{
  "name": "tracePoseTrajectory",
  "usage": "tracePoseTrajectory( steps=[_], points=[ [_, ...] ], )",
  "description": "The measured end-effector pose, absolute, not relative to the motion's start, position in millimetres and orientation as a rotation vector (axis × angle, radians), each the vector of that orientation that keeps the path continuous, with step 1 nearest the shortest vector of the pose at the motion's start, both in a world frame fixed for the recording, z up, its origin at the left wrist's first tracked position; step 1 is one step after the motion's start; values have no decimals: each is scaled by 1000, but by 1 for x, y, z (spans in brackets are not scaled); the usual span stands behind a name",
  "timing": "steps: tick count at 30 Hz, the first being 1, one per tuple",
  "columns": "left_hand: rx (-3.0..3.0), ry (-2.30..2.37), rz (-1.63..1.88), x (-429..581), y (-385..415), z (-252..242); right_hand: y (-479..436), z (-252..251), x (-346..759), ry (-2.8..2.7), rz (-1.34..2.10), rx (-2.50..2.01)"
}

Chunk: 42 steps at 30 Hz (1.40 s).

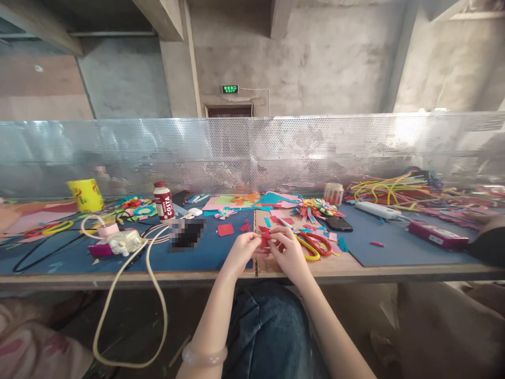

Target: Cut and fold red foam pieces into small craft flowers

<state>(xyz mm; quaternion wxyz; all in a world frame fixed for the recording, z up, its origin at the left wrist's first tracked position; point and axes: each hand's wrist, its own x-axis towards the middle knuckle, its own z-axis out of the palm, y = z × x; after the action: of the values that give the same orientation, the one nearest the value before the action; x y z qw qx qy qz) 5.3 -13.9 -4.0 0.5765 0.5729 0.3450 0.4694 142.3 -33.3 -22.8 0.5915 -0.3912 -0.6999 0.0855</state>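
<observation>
Both hands met just left of the scissors (pixel 313 245). The left hand (pixel 243 248) and the right hand (pixel 287 251) each had their fingertips pinched shut on one small red paper piece (pixel 265 239), held between them just above the front edge of the surface (pixel 158 277). A pale bracelet (pixel 204 356) sat on the left wrist, nearer the camera than the scissors, beside the person's blue jeans (pixel 268 331).

The scissors, with red and yellow handles, lay flat among paper scraps, almost touching the right hand. A white cable (pixel 130 295) drooped over the surface edge well to the left of the scissors. A red paper square (pixel 225 229) lay on the blue mat (pixel 205 258), left of the scissors and just beyond the left hand. A black phone (pixel 338 223) lay just behind and right of the scissors. A purple box (pixel 437 235) sat well to their right, and near it a dark sleeve (pixel 489 245) of another person came in from the side.

Farther back, a paper flower (pixel 315 208) lay directly behind the scissors, with a small jar (pixel 333 193) behind it. A white power strip (pixel 376 210) and a heap of coloured strips (pixel 398 190) lay behind and to the right. A red-labelled bottle (pixel 163 202) stood upright behind and well to the left, and a yellow cup (pixel 86 195) stood farther left again. A perforated metal screen (pixel 252 152) ran behind everything, and a green exit sign (pixel 230 89) hung on the wall beyond it.
</observation>
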Motion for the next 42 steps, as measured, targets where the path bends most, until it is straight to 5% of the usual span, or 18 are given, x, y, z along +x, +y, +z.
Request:
tracePoseTrajectory(
  steps=[23, 42],
  points=[
    [1289, 710, 1057, 2, -12, -3, -37, -33, 138, -1776, -107, -900],
    [1413, 715, 1071, 3, -13, -7, -32, -18, 151, -1460, 671, -997]
  ],
)
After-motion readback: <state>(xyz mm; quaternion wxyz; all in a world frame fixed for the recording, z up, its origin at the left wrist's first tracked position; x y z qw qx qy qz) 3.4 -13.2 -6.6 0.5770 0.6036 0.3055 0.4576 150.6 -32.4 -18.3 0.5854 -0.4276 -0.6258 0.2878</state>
